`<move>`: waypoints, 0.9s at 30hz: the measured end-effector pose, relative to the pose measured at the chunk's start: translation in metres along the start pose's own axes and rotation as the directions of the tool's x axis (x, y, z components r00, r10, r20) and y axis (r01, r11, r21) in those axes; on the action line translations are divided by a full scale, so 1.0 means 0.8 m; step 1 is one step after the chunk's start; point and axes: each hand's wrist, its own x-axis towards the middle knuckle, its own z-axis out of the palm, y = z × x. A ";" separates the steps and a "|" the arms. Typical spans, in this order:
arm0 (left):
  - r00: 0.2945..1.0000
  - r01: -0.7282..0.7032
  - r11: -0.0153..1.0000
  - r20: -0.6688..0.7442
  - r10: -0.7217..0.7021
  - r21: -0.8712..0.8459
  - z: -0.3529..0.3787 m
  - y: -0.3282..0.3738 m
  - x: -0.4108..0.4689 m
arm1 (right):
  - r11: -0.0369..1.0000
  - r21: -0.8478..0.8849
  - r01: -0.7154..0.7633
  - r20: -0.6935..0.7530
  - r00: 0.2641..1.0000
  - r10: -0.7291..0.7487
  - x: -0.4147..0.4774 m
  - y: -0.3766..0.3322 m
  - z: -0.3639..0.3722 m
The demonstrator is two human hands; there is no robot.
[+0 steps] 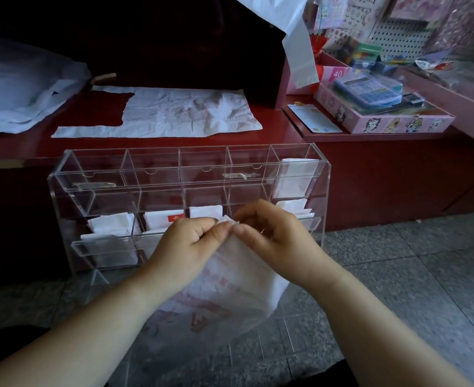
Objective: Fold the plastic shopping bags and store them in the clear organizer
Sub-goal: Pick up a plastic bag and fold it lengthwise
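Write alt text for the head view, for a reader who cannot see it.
A left hand and right hand pinch the top edge of a white plastic bag in front of a clear organizer holding folded bags. Another bag lies flat on the red counter behind.

- we read "40" in white on the pink box (338, 73) behind the calculator (369, 89).
- red print on the plastic bag (241, 277) and the red label (175, 218) on a folded bag (157, 222) are too blurred for us to read.

Blue calculator (368, 89) on a pink cartoon box (383, 122) at upper right, white card (315, 118) just left of it
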 end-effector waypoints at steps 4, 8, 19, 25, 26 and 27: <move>0.993 0.107 0.994 0.062 -0.105 -0.030 0.000 -0.004 0.003 | 0.998 0.033 -0.053 -0.006 0.999 0.054 0.001 0.008 0.000; 0.928 0.255 0.966 0.267 -0.260 0.053 -0.003 -0.010 0.002 | 0.994 0.052 -0.099 -0.184 0.977 0.107 0.004 0.012 -0.018; 0.902 0.347 0.937 0.262 -0.344 0.037 -0.046 -0.029 0.020 | 0.961 0.085 -0.263 -0.586 0.767 0.262 0.006 0.059 -0.101; 0.899 0.400 0.916 0.203 -0.389 -0.017 -0.065 -0.041 0.025 | 0.936 0.098 -0.339 -0.683 0.661 0.311 0.000 0.075 -0.119; 0.897 0.414 0.910 0.184 -0.402 -0.031 -0.066 -0.042 0.024 | 0.930 0.094 -0.355 -0.681 0.659 0.321 0.000 0.077 -0.118; 0.895 0.425 0.904 0.170 -0.412 -0.046 -0.066 -0.045 0.024 | 0.925 0.089 -0.368 -0.678 0.658 0.327 0.000 0.077 -0.118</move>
